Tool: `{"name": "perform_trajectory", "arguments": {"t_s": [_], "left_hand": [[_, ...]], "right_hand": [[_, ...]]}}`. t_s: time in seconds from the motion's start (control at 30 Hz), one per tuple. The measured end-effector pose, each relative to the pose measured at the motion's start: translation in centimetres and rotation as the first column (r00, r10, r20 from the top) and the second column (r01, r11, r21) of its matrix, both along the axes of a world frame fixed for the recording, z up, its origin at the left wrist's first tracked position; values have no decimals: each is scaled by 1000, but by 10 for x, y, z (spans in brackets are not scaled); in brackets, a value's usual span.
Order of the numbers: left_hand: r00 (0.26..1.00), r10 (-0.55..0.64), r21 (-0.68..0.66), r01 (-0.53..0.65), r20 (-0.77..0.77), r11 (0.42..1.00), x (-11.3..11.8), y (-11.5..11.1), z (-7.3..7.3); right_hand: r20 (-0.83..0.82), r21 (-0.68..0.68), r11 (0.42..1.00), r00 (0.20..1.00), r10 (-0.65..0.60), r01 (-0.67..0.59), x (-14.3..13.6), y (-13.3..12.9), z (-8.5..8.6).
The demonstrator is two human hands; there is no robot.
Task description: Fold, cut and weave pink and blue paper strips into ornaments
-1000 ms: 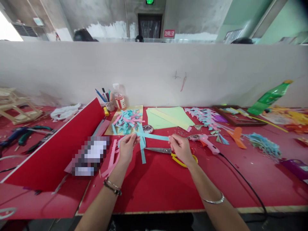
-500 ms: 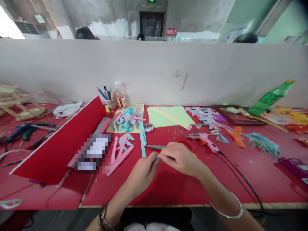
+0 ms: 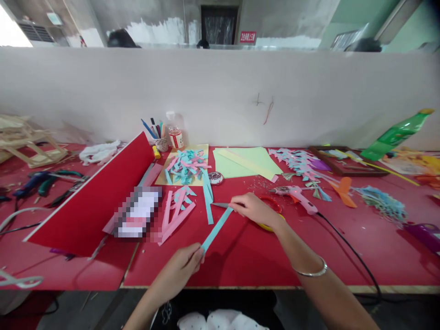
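Note:
A blue paper strip [image 3: 217,230] stretches diagonally between my two hands, above the red tabletop. My left hand [image 3: 188,262] pinches its lower end, near the table's front edge. At the upper end, the fingers of my right hand [image 3: 253,208] are closed on the strip. Behind and under my right hand lie scissors [image 3: 222,205]; their blades point left and their red and yellow handles are partly covered. More blue strips [image 3: 208,201] lie just beyond, beside several pink strips [image 3: 177,222]. A heap of cut blue and pink pieces [image 3: 188,166] rests on a yellow sheet.
A pink glue gun [image 3: 298,198] with a black cord lies to the right. Green paper sheets [image 3: 237,170] lie at the back. To the left are a red board [image 3: 99,201] and a blurred phone [image 3: 139,213]. A green bottle [image 3: 397,135] leans at the far right.
My hands were close together around a mostly hidden strip. My left hand has moved down and left, so the blue strip now shows stretched out between them.

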State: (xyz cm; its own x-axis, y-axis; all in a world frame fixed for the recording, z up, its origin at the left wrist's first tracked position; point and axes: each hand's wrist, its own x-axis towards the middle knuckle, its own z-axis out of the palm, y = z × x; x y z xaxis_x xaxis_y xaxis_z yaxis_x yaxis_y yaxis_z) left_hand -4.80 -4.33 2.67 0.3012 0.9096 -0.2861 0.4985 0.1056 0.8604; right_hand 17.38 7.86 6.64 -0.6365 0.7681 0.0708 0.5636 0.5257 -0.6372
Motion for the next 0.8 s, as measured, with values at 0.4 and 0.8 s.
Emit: {"name": "perform_trajectory", "arguments": {"t_s": [0.4,0.8], "left_hand": [[786,59,542,367,-615,756,16,21,-14],[672,275,602,316,-688,733,4,21,-37]], "right_hand": [[224,201,963,966,131,-177,-55,19,-24],[173,359,931,985,6,-69,-56,24,-56]]}}
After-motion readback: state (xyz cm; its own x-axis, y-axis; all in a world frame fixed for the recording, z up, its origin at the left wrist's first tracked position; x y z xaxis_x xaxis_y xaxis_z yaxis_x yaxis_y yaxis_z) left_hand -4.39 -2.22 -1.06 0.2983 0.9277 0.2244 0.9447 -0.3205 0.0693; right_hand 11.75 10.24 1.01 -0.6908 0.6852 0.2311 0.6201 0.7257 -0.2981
